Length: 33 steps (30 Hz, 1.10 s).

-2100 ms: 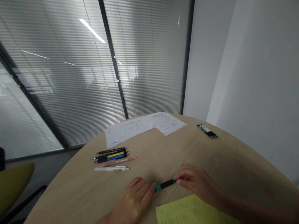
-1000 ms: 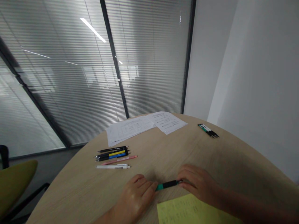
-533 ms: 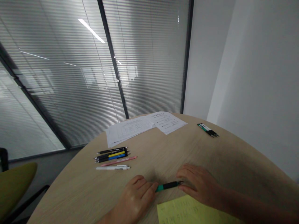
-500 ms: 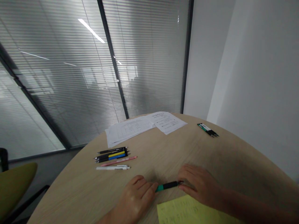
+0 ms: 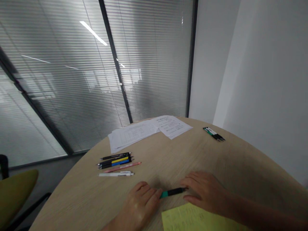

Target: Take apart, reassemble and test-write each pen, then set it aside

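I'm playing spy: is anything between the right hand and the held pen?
No, nothing visible. The right hand has its fingers by the tip of the pen; I can't tell if they touch. The left hand holds the other end. The yellow paper lies to one side.

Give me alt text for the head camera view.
A left hand holds a green-and-black pen at a table; the right hand is at its tip. A yellow sheet lies nearer, more pens and white papers farther off.

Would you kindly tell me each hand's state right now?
Left hand: closed, holding a green pen.
Right hand: partly open at the pen's tip; contact unclear.
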{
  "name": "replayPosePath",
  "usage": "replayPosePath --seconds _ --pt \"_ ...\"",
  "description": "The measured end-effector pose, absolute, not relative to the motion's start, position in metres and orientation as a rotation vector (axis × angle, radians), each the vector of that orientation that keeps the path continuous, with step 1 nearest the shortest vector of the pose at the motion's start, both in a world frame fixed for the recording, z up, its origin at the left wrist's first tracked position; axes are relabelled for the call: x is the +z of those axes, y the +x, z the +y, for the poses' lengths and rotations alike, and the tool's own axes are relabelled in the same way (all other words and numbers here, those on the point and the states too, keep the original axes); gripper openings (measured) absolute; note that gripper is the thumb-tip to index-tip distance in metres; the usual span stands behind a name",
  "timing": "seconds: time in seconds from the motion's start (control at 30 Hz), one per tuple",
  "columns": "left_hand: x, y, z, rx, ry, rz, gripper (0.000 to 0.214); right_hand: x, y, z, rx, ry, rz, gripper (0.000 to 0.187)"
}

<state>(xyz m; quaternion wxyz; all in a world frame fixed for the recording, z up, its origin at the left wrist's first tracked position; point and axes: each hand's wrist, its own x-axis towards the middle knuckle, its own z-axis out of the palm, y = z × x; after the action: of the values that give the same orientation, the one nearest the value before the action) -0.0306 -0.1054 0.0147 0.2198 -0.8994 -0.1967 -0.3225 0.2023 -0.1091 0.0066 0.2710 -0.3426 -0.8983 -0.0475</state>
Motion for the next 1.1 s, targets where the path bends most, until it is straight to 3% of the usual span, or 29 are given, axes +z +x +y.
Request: replayPosePath --seconds 0.3,0.53,0.83,1.1 --pt "0.01 -0.032 -0.106 -0.883 -2.552 -0.501 0.015 0.0 0.199 -0.11 -0.155 -0.9 -2.424 0.028" --pt "0.012 -0.032 -0.105 -0.888 -2.526 -0.518 0.018 0.01 0.201 -0.112 -0.128 -0.935 -2.415 0.014" --pt "0.009 -0.034 -0.106 -0.866 -2.553 -0.49 0.017 0.003 0.198 -0.112 -0.193 -0.928 -2.427 0.032" --pt "0.013 -0.033 -0.107 -0.903 -2.525 -0.487 0.018 0.008 0.199 -0.111 -0.279 -0.849 -2.399 0.019"
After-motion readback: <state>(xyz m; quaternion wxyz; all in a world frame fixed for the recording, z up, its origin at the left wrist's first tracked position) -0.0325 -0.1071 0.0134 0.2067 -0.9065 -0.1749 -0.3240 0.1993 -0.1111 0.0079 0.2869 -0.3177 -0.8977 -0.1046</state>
